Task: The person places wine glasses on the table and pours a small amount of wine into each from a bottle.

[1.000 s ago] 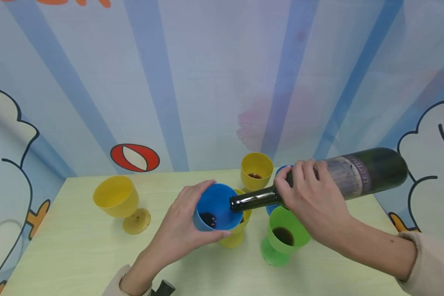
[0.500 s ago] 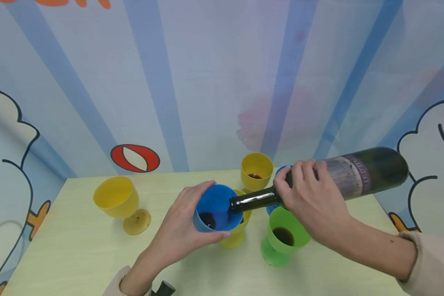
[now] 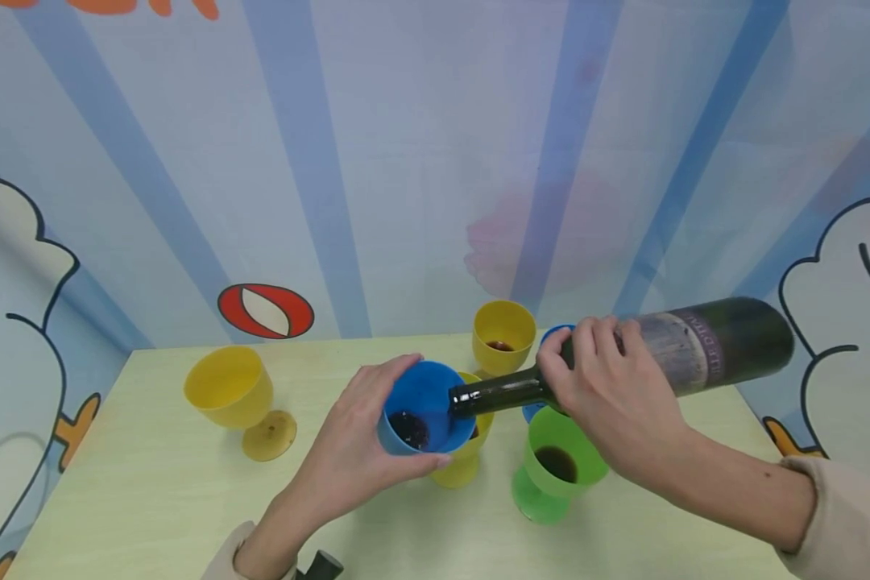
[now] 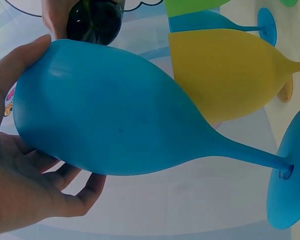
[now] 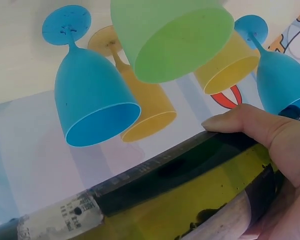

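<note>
My left hand (image 3: 358, 443) holds a blue plastic goblet (image 4: 110, 110) by its bowl, fingers and thumb curled round the sides. A small pool of dark liquid (image 3: 409, 429) lies inside it. With my right hand (image 3: 616, 387) I grip a dark green wine bottle (image 3: 739, 338) around its neck and shoulder. The bottle is tilted, base up to the right, and its mouth sits at the blue goblet's right rim. Whether the goblet's foot touches the table cannot be told. Just behind it stands a yellow goblet (image 3: 466, 467), partly hidden.
A green goblet (image 3: 557, 467) with dark liquid stands below my right hand. Behind are another yellow goblet (image 3: 503, 330) and a second blue goblet (image 5: 92, 95), mostly hidden in the head view. One more yellow goblet (image 3: 228, 387) stands at left. A printed backdrop (image 3: 420, 161) hangs behind the table (image 3: 145, 499).
The bottle's base end has dipped slightly and its label has turned a little. The dark pool in the blue goblet looks slightly larger. Both hands have stayed nearly in place.
</note>
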Demonstrator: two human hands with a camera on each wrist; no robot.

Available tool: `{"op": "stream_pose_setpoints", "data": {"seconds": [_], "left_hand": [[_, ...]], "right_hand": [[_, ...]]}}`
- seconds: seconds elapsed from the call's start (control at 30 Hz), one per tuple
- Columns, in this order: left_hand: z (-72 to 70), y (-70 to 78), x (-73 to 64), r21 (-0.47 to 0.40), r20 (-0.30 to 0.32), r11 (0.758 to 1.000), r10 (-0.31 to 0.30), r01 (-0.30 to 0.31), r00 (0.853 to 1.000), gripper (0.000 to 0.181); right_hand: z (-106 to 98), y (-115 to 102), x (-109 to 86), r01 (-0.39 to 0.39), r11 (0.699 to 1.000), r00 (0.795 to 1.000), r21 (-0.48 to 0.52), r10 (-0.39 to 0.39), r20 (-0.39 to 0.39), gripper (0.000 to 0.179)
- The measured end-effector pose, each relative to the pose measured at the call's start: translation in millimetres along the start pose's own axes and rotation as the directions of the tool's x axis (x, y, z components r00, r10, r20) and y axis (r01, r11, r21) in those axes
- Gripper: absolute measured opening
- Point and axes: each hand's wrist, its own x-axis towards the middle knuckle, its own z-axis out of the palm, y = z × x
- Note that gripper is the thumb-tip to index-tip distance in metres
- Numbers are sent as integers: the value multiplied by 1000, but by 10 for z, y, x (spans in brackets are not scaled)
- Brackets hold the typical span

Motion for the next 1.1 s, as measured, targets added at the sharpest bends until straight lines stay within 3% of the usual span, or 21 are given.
{"op": "stream_pose_setpoints", "data": {"seconds": [0.57,0.87,1.1], "left_hand": [[-24,-13,-4,3,-3,1000,1,-1,1000,83],[-40,-32,16,-19,-3,1000,-5,5,1000,83],[-67,-83,30,-27,-5,999,-17,17,1000,83]], "right_hand": [[30,-10,-17,-62,987,990,145,42,137,47],[44,29,-54,-86,976,981,198,48,187,77],[89,88,-95,-141,958,973,249,87,214,79]]}}
